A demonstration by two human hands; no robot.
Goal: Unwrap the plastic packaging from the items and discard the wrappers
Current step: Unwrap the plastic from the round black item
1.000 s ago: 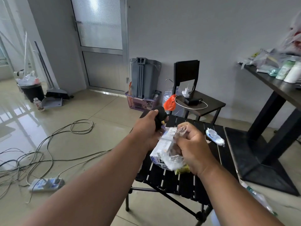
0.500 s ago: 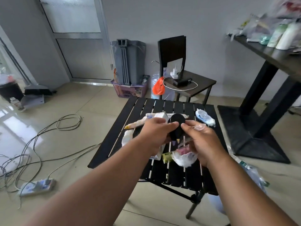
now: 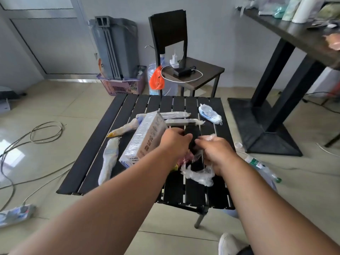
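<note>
Over the black slatted table [image 3: 117, 126], my left hand [image 3: 174, 142] grips a small black item [image 3: 192, 142] that shows only between my two hands. My right hand [image 3: 215, 153] pinches clear plastic wrap [image 3: 199, 174], which stretches from the item and hangs crumpled under the hand. A wrapped cardboard box [image 3: 145, 138] leans just left of my left hand. Several wrapped items lie around it: a long white one [image 3: 108, 161], a yellowish one [image 3: 125, 128], two grey sticks [image 3: 179, 118] and a blue-white packet [image 3: 209, 113].
A black chair [image 3: 195, 70] with a charger and white cable stands behind the table. A purple basket [image 3: 122, 85] holds grey folded plastic. A tall black table [image 3: 294, 35] with bottles stands right. Cables [image 3: 36, 133] and a power strip [image 3: 14, 215] lie on the floor left. Plastic bottles [image 3: 261, 166] lie right.
My view has tilted down onto the table. Both hands have lowered toward the tabletop with the black item, and the wrap is pulled further off it and hangs lower.
</note>
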